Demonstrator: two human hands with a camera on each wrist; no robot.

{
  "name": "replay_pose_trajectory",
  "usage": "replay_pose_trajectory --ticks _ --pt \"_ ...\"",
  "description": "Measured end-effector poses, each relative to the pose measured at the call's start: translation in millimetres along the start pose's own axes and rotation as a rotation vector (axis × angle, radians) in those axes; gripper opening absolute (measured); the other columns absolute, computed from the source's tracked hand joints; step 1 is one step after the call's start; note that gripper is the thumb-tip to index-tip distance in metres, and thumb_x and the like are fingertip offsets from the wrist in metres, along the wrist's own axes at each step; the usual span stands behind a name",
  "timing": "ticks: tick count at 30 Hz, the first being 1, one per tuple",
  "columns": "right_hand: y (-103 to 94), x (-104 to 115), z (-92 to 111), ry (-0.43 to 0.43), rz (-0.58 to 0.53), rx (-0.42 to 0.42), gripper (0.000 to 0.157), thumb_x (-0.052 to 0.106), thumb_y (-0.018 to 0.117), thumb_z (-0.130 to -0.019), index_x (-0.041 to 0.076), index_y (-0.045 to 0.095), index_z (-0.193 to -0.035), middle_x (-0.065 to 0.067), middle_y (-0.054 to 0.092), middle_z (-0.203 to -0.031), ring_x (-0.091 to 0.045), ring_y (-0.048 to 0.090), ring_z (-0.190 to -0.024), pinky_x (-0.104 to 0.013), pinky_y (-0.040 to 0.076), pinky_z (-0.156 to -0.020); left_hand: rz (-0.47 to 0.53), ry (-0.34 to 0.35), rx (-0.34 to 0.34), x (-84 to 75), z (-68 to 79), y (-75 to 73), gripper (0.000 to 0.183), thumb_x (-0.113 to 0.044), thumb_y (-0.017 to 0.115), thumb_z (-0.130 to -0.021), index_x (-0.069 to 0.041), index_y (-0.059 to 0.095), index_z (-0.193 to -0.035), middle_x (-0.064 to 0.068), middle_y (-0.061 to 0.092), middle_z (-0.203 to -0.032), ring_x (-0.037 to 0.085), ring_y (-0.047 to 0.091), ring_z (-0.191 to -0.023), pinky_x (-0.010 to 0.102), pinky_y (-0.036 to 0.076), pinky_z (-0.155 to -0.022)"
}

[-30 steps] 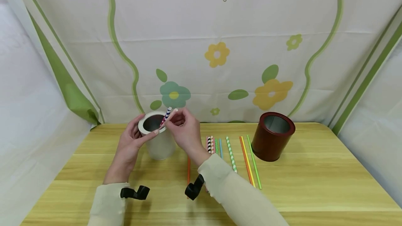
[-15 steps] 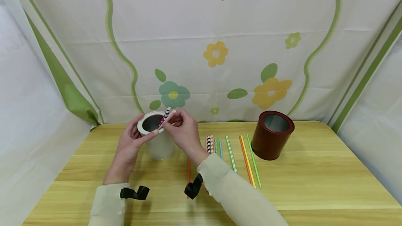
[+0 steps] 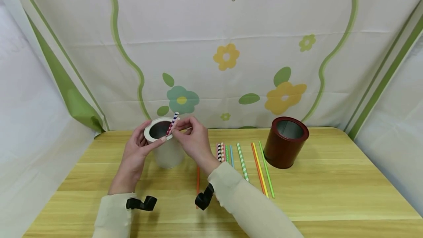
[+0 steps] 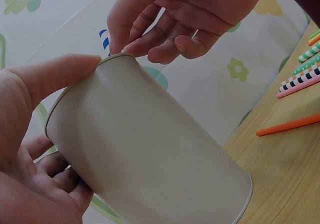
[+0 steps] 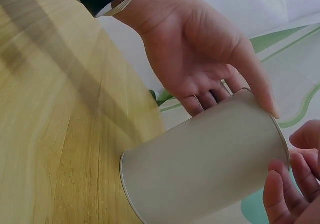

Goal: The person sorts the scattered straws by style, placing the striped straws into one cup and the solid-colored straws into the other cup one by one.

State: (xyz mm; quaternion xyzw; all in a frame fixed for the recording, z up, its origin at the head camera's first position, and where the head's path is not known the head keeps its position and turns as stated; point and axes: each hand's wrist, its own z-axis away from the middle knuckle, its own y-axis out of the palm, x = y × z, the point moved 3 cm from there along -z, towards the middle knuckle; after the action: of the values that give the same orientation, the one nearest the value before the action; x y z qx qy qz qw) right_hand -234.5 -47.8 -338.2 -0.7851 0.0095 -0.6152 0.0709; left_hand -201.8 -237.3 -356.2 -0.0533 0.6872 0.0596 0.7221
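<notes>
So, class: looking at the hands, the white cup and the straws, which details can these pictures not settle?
- Striped straw: its lower part is hidden inside the white cup in the head view.
- Orange straw: its near end is covered by the right sleeve and wrist strap.
- Right hand: the right wrist view cuts it off at the edge, so its grip is unclear there.
- Left hand: its far fingers sit behind the cup.

Crowded at the white cup, open near the table edge

My hands and the white cup (image 3: 165, 146) filled the far left; loose straws (image 3: 242, 161) lay right of them, the red cup (image 3: 285, 142) farther right, the curtain (image 3: 231, 47) blocked behind; bare table (image 3: 330, 201) stayed passable near-right.
</notes>
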Motion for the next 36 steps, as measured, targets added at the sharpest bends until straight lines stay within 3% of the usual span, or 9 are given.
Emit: replay_pose_trajectory --ticks 8,18,22,25,31,36 --pt "-2.9 -1 2 0.029 -0.053 0.045 0.018 0.014 0.081 -0.096 0.016 0.07 -0.11 0.0 0.071 -0.106 -0.012 0.064 -0.075 -0.025 0.059 -0.06 -0.009 0.003 0.002 0.8 -0.6 0.7 0.088 -0.008 0.077 -0.1 -0.021 0.027 -0.172 -0.001 0.036 -0.176 0.011 0.039 -0.153 0.012 0.041 -0.111" --pt "-11.6 -1 8 0.076 -0.131 0.117 0.021 0.017 0.081 -0.098 0.017 0.073 -0.118 -0.002 0.073 -0.114 -0.014 0.071 -0.083 -0.03 0.064 -0.066 -0.037 -0.002 0.007 -1.1 -1.7 -0.1 0.089 -0.011 0.078 -0.099 -0.024 0.027 -0.172 -0.003 0.034 -0.177 0.014 0.035 -0.159 0.026 0.034 -0.129" --pt "-16.6 -1 12 0.087 -0.133 0.128 0.022 0.017 0.08 -0.098 0.014 0.074 -0.119 -0.004 0.074 -0.114 -0.014 0.072 -0.084 -0.03 0.065 -0.067 -0.03 -0.009 0.003 0.1 -1.1 -1.4 0.089 -0.011 0.078 -0.099 -0.024 0.028 -0.171 -0.002 0.035 -0.177 0.013 0.037 -0.157 0.02 0.038 -0.122" --pt "-23.6 -2 16 0.085 -0.109 0.137 0.023 0.019 0.08 -0.098 0.013 0.074 -0.119 -0.004 0.075 -0.114 -0.014 0.073 -0.085 -0.032 0.065 -0.068 -0.03 -0.01 0.001 1.0 -0.9 -2.1 0.089 -0.011 0.079 -0.099 -0.025 0.028 -0.171 -0.002 0.035 -0.177 0.013 0.037 -0.156 0.018 0.039 -0.121" --pt "-45.5 -11 29 0.087 -0.053 0.13 0.023 0.022 0.081 -0.098 0.011 0.074 -0.117 -0.006 0.075 -0.112 -0.015 0.072 -0.085 -0.034 0.065 -0.07 -0.033 -0.014 0.007 0.9 -1.0 -2.1 0.092 -0.012 0.081 -0.098 -0.027 0.028 -0.171 -0.003 0.032 -0.178 0.015 0.033 -0.161 0.031 0.03 -0.133" --pt "-70.1 -27 41 0.139 -0.017 0.088 0.02 0.022 0.082 -0.097 0.014 0.074 -0.114 -0.006 0.075 -0.107 -0.019 0.073 -0.085 -0.038 0.066 -0.071 -0.036 -0.012 0.011 -0.3 -1.1 -3.1 0.092 -0.012 0.081 -0.098 -0.026 0.028 -0.171 -0.002 0.031 -0.178 0.016 0.033 -0.16 0.026 0.033 -0.13"
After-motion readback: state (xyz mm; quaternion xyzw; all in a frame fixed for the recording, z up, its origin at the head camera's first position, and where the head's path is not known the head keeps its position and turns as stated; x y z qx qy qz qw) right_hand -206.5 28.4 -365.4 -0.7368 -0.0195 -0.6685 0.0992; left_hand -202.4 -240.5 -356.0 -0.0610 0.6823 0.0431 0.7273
